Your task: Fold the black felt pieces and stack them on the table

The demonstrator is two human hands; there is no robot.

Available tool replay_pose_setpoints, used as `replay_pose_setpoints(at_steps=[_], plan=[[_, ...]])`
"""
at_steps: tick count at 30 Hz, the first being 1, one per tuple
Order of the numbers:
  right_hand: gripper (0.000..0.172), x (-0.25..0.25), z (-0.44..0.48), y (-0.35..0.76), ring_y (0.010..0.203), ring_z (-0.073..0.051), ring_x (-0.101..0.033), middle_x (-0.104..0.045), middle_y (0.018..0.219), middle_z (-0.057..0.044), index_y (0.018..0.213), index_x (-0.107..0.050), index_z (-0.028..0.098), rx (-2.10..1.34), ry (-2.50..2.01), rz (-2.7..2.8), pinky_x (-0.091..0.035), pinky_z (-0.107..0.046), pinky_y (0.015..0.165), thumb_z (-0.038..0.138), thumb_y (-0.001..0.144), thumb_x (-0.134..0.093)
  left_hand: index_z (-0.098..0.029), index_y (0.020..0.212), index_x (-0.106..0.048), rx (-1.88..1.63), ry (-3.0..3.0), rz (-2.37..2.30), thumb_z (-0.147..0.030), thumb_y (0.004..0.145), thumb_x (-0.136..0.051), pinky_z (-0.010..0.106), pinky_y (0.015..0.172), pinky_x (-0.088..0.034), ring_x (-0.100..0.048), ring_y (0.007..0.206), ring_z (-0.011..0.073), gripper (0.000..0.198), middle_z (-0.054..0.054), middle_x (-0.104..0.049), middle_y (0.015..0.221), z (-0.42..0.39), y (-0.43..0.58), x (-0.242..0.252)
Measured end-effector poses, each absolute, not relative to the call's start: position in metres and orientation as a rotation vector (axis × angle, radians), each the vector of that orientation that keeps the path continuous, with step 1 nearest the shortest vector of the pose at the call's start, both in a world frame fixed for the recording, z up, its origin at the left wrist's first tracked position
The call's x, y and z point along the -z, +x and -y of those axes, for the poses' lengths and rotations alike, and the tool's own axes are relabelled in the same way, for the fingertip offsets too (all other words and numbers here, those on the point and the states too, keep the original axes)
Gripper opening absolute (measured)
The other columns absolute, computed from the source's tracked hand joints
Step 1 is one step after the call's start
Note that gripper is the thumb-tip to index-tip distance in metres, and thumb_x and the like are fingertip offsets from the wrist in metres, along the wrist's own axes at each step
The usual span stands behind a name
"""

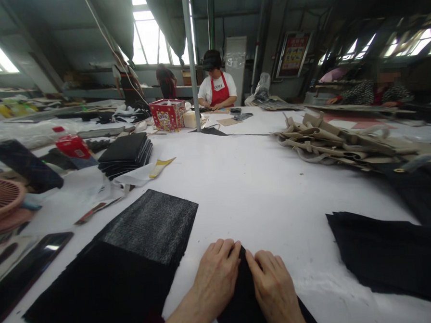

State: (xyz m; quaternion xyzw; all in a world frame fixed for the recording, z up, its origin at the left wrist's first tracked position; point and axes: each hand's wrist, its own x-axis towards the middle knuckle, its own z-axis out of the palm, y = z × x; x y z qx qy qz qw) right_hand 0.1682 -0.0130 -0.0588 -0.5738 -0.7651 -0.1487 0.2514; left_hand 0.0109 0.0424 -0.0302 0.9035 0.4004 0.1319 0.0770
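Observation:
Both of my hands are at the far end of a narrow piece of black fabric [244, 295] on the white table [249, 193]. Fingers of my left hand [218, 272] pinch its tip from the left side. My right hand [274, 286] presses its curled fingertips on the right edge of the same fabric, close to the left fingers. To the left lies a stack of black fabric pieces [99, 288], with a grey speckled piece [150, 225] at its far end. Another pile of black fabric [390, 253] lies to the right.
At left are a phone [29, 272], a pink fan [4, 201], a red-labelled bottle [72, 147] and folded dark fabric [126, 154]. Beige pieces [344, 142] are heaped at right. A pole [191, 61] rises beyond, near a red box [168, 115]. A person in a red apron [223, 89] works opposite.

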Motion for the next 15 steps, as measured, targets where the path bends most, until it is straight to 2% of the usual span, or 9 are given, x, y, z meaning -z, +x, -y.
replay_pose_setpoints(at_steps=[2,6,10,15], plan=[[0.031,0.059,0.014,0.168,0.077,-0.021,-0.047,-0.052,0.084,-0.007,0.115,-0.059,0.01,0.416,-1.57,2.08,-0.038,-0.036,0.071,0.002,0.092,-0.039,-0.015,0.132,-0.05,-0.433,2.706,-1.231,-0.014,0.094,-0.045,0.041,0.086,-0.049,-0.054,0.099,0.0241,0.038,0.009,-0.059,0.114,-0.042,0.01,0.027],[0.03,0.06,0.014,0.168,0.076,-0.021,-0.047,-0.053,0.083,-0.006,0.111,-0.06,0.012,0.414,-1.602,2.073,-0.038,-0.036,0.071,0.002,0.09,-0.042,-0.02,0.135,-0.048,-0.536,2.776,-1.095,-0.013,0.095,-0.044,0.042,0.102,-0.042,-0.049,0.115,0.024,0.041,0.007,-0.055,0.13,-0.039,0.008,0.021],[0.03,0.061,0.013,0.166,0.076,-0.021,-0.049,-0.055,0.084,-0.005,0.107,-0.061,0.016,0.4,-1.631,2.04,-0.038,-0.036,0.072,0.001,0.087,-0.044,-0.021,0.126,-0.054,-0.532,2.795,-1.023,-0.013,0.095,-0.044,0.041,0.108,-0.038,-0.049,0.118,0.0228,0.034,0.004,-0.059,0.125,-0.035,0.01,0.026],[0.027,0.05,0.018,0.17,0.078,-0.019,-0.055,-0.058,0.085,-0.002,0.105,-0.062,0.023,0.23,-1.622,1.918,-0.042,-0.033,0.073,0.008,0.085,-0.053,-0.023,0.124,-0.056,-0.602,2.865,-1.021,-0.008,0.09,-0.045,0.043,0.114,-0.036,-0.051,0.119,0.0201,0.039,0.002,-0.061,0.125,-0.034,0.01,0.031]])
